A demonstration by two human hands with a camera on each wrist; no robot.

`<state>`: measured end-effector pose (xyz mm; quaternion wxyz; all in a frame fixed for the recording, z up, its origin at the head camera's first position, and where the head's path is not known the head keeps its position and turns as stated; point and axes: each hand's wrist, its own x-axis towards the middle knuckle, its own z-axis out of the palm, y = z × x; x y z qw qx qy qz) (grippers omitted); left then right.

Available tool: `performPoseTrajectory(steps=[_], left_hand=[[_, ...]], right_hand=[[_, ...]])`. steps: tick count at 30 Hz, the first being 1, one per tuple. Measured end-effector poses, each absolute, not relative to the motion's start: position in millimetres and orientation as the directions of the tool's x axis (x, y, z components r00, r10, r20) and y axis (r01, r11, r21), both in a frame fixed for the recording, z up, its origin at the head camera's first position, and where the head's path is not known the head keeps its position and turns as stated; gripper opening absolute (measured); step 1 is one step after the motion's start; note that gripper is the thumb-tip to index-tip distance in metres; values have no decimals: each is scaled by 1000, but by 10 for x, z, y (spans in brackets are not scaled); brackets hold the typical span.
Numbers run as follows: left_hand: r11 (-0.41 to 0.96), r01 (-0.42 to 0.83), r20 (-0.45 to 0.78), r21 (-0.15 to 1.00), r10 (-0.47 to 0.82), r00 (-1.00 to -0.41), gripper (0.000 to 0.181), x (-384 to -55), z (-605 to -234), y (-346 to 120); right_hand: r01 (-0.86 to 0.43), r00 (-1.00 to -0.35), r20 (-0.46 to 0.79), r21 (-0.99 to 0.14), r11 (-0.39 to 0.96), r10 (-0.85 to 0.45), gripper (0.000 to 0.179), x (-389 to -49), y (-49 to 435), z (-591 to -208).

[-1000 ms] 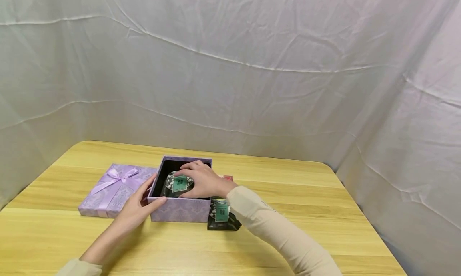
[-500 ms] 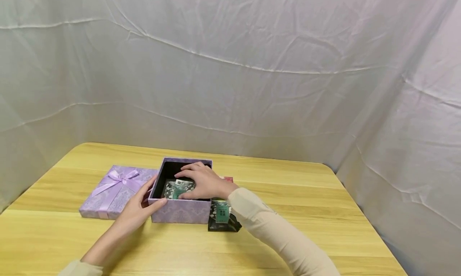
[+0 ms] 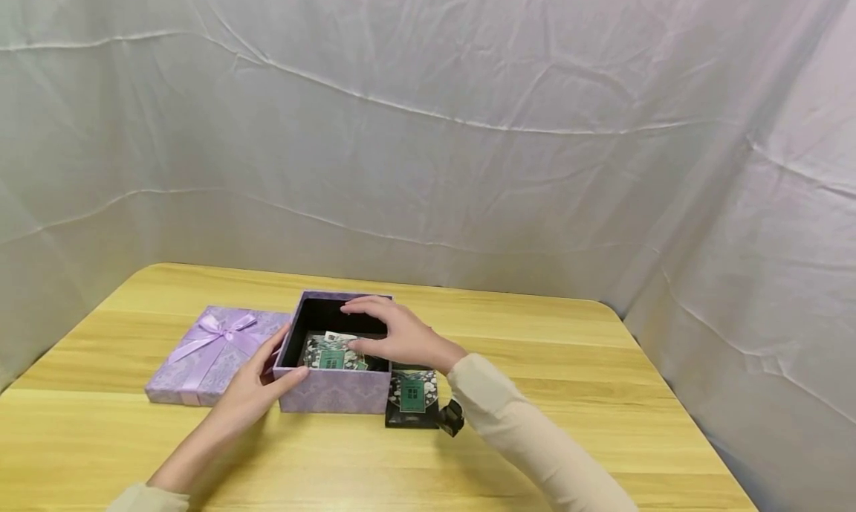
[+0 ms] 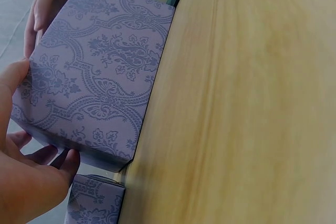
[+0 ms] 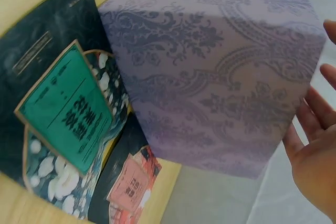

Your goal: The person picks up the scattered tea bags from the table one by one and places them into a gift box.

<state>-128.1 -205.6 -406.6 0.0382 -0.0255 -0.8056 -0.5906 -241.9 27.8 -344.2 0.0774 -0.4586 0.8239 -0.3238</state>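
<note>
A purple patterned gift box (image 3: 334, 391) stands without its lid on the table. My left hand (image 3: 250, 382) grips its near-left corner, thumb at the front rim and fingers along the side wall (image 4: 79, 153). Inside the black interior lies a dark packet (image 3: 331, 358) with a green label, and a white label shows behind it. My right hand (image 3: 404, 337) hovers over the box's right side, its fingers loosely curved and holding nothing visible. In the right wrist view, its fingers (image 5: 312, 114) appear beside the box rim.
The box lid (image 3: 217, 356), with a lilac ribbon bow, lies left of the box. Against the right wall rest a green-labelled packet (image 5: 68, 108) and a pink-labelled packet (image 5: 128, 184). A small black object (image 3: 451, 417) shows below my right sleeve. A pale cloth (image 3: 428, 125) hangs behind the table.
The green-labelled packet that my right hand held upright in the box now lies lower inside it. My right hand has let go and moved slightly up and right. My left hand stays put.
</note>
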Motion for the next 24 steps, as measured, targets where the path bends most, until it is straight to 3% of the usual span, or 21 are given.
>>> performPoseTrajectory(steps=[11,24], left_hand=[[308,88,96,947,-12,-995,79,-1282,-4070,-2056],[316,69,79,946,-19,-997,80,-1284,-4078,-2060]], right_hand=[[-584,-669,193,-734,347,-718,49,-2432,615,-3515],[-593,-717,170,-659,463,-676,57,-2420,975,-3684]])
